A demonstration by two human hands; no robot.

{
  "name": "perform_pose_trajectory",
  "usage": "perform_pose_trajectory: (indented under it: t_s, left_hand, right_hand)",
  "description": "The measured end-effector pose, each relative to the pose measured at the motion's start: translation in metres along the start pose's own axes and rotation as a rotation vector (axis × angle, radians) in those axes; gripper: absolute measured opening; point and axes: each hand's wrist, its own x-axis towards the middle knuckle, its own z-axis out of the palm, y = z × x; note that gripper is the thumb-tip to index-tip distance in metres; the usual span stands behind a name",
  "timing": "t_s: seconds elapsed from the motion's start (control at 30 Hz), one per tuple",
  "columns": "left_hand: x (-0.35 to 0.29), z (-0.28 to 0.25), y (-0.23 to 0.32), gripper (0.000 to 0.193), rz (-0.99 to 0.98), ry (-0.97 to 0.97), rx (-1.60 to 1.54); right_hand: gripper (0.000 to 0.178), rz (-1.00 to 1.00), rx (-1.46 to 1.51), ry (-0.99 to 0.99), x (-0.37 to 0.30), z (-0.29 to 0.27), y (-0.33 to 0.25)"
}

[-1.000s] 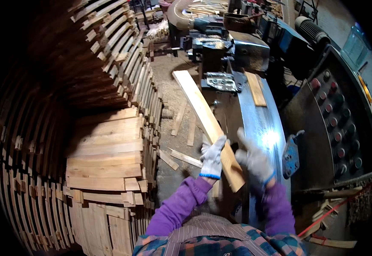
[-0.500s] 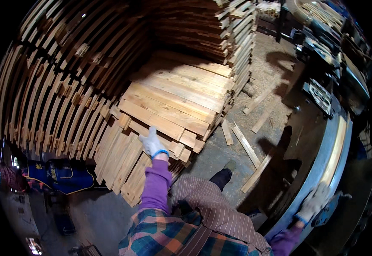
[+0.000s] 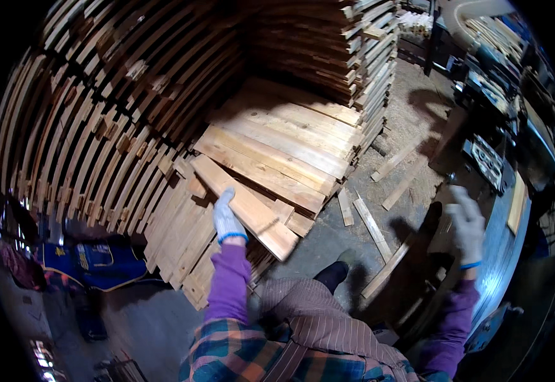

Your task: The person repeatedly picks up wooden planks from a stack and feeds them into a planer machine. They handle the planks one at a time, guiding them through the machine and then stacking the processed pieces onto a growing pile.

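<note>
- Holding the pale board (image 3: 257, 213) in the head view, my left hand (image 3: 229, 221), in a white knit glove, curls around its long left edge; part of the glove shows at the upper face and the rest is hidden, so I cannot tell how tightly it closes.
- Half a second ago that hand only reaches onto the board stack (image 3: 290, 149); now the board slants over the stack's near part, out of line with the boards behind it. Whether its underside is touching the stack, I cannot tell.
- My right hand (image 3: 467, 223) has come off the machine table (image 3: 499, 270): it hangs in the air just left of the table, fingers spread, holding nothing.
- The plank (image 3: 517, 204) whose near end it covers half a second ago now lies untouched on the table, farther along, near the metal guide (image 3: 487, 163).
- For the work, I read this as a changeover: one piece let go, another in my grip, and one hand free.
- Narrow wooden offcuts (image 3: 372, 221) lie on the floor between stack and table, apart from both hands.
</note>
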Motion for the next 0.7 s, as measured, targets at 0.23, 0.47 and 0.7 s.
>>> perform_pose_trajectory:
  t_s: [0.23,0.47,0.7]
  left_hand:
    - [-0.113,0.101,-0.059,0.050,0.189,-0.578,-0.231]
    - [-0.292,0.157,-0.135,0.050,-0.702,-1.042,-0.221]
    - [-0.408,0.176,-0.198,0.055,-0.451,-1.345,0.446]
  right_hand:
    - [0.069,-0.423,-0.087,-0.395,-0.073,0.094,-0.172]
    - [0.073,-0.117,-0.419,0.135,-0.200,0.004,-0.127]
    - [0.060,0.339,-0.546,0.397,-0.319,-0.021,-0.075]
